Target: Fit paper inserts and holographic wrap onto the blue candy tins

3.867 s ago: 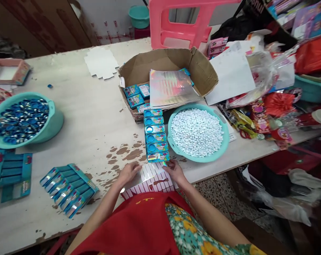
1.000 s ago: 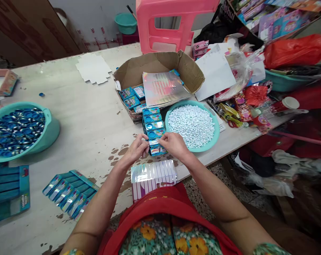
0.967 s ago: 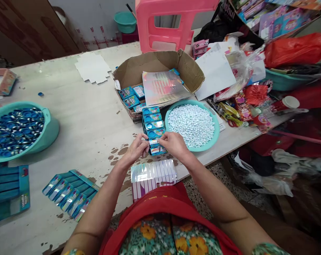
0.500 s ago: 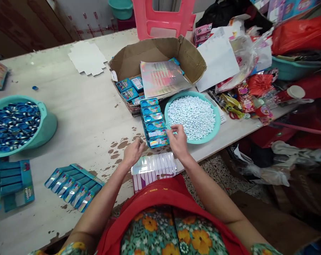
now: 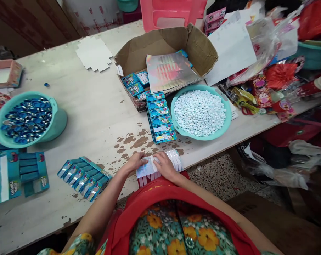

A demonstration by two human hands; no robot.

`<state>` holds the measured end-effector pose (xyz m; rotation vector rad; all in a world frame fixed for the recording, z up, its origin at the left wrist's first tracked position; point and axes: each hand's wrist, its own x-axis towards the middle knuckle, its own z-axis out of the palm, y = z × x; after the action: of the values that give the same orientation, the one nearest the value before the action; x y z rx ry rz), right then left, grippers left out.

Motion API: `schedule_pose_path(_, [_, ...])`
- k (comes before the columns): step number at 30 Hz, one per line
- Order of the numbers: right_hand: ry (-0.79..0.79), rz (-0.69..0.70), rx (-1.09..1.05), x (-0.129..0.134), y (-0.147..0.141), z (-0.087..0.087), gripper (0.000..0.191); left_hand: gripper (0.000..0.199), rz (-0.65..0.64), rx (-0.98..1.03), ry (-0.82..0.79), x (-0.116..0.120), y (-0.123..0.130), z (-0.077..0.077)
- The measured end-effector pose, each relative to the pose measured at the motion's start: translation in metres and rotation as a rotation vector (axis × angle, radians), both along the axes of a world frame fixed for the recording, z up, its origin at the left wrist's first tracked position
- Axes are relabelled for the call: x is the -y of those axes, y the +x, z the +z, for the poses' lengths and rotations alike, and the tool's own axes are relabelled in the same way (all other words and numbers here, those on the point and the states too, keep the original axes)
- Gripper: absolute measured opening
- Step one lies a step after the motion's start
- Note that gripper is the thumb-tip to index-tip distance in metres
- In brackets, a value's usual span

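Note:
At the table's front edge lies a shiny silver sheet divided into strips (image 5: 174,156), with purple-and-white striped edges below it. My left hand (image 5: 135,163) has its fingers closed at the sheet's left end. Closed as well, my right hand (image 5: 165,167) pinches the strips near the middle, its fingertips close to the left ones. Just beyond the hands stands a row of small blue candy boxes (image 5: 162,120) in a tray; the nearest two carry shiny patches, while others show round recesses. To the right of that row sits a turquoise basin (image 5: 227,118) full of small pale candies (image 5: 200,112).
Further left are a turquoise tub (image 5: 60,118) of blue-and-silver caps (image 5: 30,120) and another row of blue boxes (image 5: 84,179). Behind the candies stands a cardboard box (image 5: 160,37) with blue boxes and a silver sheet (image 5: 171,71). Wrappers and bags crowd the right side.
Both hands have come down from the blue box row to the silver strips and closed on them. The view has shifted, so the table's things sit further right.

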<state>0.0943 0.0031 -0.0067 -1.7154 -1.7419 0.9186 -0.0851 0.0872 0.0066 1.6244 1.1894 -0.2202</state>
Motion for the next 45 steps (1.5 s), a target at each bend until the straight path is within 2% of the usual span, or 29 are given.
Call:
schedule_pose_path(6, [0.1,0.205,0.267,-0.004,-0.009,0.007,0.037,0.025,-0.011,-0.024,0.137,0.0,0.005,0.003])
schedule_pose_path(12, [0.147,0.423,0.525,0.001,-0.003,0.012,0.049,0.023,-0.008,-0.113,0.13,-0.005,0.013,0.006])
schedule_pose_path(18, [0.11,0.377,0.495,-0.001,-0.007,0.01,0.053,0.023,0.013,-0.08,0.102,-0.011,0.014,0.004])
schedule_pose_path(22, [0.085,0.385,0.411,0.001,-0.007,0.006,0.049,0.023,0.046,-0.057,0.064,-0.012,0.012,-0.003])
schedule_pose_path(27, [0.077,0.347,0.323,0.0,-0.004,0.009,0.037,0.024,0.083,-0.041,0.048,-0.012,0.011,-0.007])
schedule_pose_path(30, [0.05,0.27,0.297,-0.004,-0.009,0.011,0.045,0.024,0.087,-0.019,0.054,-0.011,0.011,-0.007])
schedule_pose_path(33, [0.015,0.279,0.312,-0.005,-0.015,0.009,0.05,0.023,0.108,-0.013,0.046,-0.01,0.01,-0.009])
schedule_pose_path(39, [0.047,0.298,0.228,-0.002,-0.012,0.006,0.035,0.023,0.147,-0.001,0.018,-0.011,0.01,-0.01])
schedule_pose_path(42, [0.041,0.222,0.215,-0.005,-0.012,0.006,0.044,0.022,0.136,0.016,0.022,-0.011,0.01,-0.008])
schedule_pose_path(45, [0.015,0.226,0.256,-0.007,-0.014,0.004,0.05,0.023,0.128,-0.001,0.027,-0.012,0.01,-0.008])
